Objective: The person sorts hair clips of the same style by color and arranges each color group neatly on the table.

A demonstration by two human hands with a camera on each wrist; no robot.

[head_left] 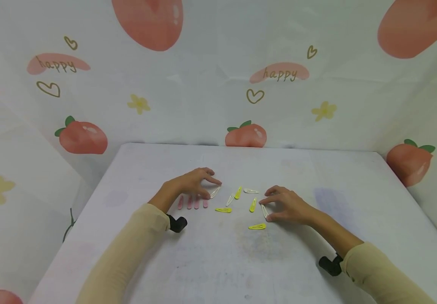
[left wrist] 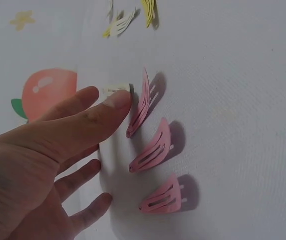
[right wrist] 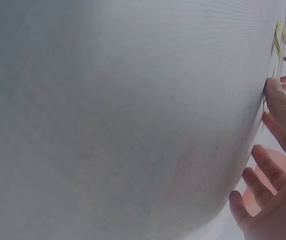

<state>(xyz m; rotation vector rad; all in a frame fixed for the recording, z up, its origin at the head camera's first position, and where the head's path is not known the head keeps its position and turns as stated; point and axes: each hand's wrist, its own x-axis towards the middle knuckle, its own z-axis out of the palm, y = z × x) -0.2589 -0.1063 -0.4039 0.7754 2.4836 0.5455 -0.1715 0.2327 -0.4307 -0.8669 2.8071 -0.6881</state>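
My left hand (head_left: 193,182) pinches a white snap hair clip (head_left: 215,193) lengthwise, index fingertip at one end and thumb at the other. In the left wrist view the thumb covers part of this white clip (left wrist: 116,87). My right hand (head_left: 288,205) holds another white hair clip (head_left: 264,211) the same way, its remaining fingers spread. Beside the left thumb, several pink hair clips (head_left: 189,202) stand in a row, nearly parallel. Between the hands lie two more white clips, one slanted (head_left: 229,200) and one crosswise (head_left: 251,191).
Several yellow hair clips are scattered between the hands: one upper (head_left: 238,193), one crosswise (head_left: 223,210), one near the right hand (head_left: 253,205), one nearer me (head_left: 257,226). The white table (head_left: 210,266) meets a peach-printed cloth backdrop (head_left: 203,84) at its far edge.
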